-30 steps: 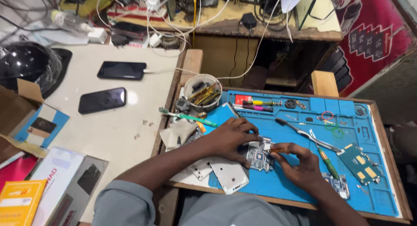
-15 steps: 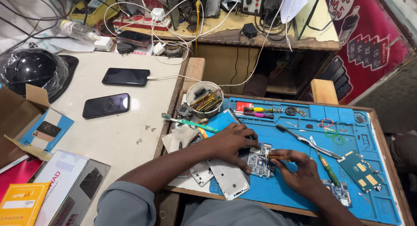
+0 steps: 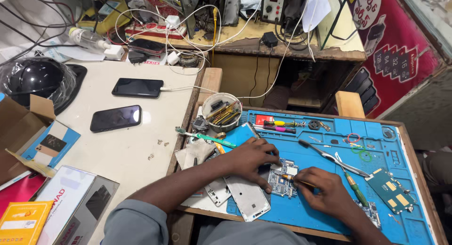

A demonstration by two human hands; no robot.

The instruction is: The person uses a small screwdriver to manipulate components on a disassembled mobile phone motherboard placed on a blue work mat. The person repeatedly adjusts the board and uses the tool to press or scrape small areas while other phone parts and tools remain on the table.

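Blue mat (image 3: 325, 212), left hand (image 3: 252, 156) still pressing circuit board (image 3: 282, 176), right hand (image 3: 327, 193) unmoved

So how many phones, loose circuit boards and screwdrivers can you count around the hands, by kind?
Dark phones lying on the white table: 2
Circuit boards on the blue mat: 3
Screwdrivers at the mat's top edge: 2
Total: 7

Pale worktop (image 3: 117, 146) left; cluttered wooden shelf (image 3: 263, 40) behind; red poster wall (image 3: 400, 52) right.
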